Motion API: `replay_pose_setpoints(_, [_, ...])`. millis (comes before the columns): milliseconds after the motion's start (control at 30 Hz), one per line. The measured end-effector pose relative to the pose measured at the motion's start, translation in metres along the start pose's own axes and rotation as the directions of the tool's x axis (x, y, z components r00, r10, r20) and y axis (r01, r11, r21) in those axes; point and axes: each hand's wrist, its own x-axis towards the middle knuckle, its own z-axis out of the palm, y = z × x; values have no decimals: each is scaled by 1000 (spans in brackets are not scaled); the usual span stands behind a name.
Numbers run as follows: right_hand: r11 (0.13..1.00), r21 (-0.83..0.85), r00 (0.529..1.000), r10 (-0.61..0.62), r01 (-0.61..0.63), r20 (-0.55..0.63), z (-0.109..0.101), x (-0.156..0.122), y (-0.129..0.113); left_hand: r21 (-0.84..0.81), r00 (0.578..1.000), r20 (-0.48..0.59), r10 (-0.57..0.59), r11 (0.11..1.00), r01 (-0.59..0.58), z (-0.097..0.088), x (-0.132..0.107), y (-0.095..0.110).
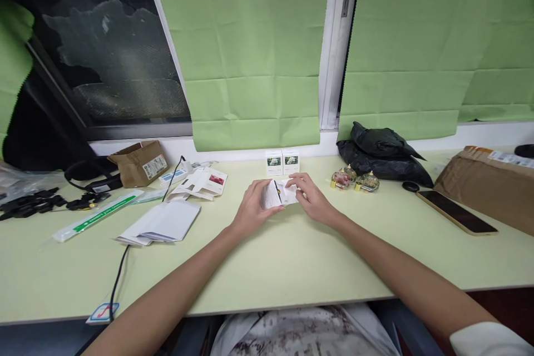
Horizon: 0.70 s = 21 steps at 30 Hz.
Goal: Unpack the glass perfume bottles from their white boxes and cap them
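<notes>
My left hand (253,207) grips a small white carton (286,196) from the left, thumb along its lower edge. The carton is partly open, with a dark slit and a tiny yellowish spot showing near its middle. On the right side, my right hand (311,198) has its bent fingers on the carton's top flap and edge. Just behind stand two small white boxes, the left box (274,162) and the right box (291,161), each with a picture of a white flower. What lies inside the held carton cannot be made out.
To the left lie flat white cartons (171,221), unfolded card pieces (204,182), a brown box (139,164) and a black cable (120,272). Rightward are two ornate glass bottles (367,181), black plastic bags (379,153), a phone (456,212) and a brown parcel (488,189).
</notes>
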Motion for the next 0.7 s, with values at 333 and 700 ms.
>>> replay_pose_setpoints(333, [978, -83, 981, -195, 192, -27, -1, -1, -19, -105, 986, -62, -158, 983, 151, 8, 1, -11])
replay_pose_setpoints(700, [998, 55, 999, -42, 43, -20, 0, 2, -13, -84, 984, 117, -134, 986, 144, 9, -4, -20])
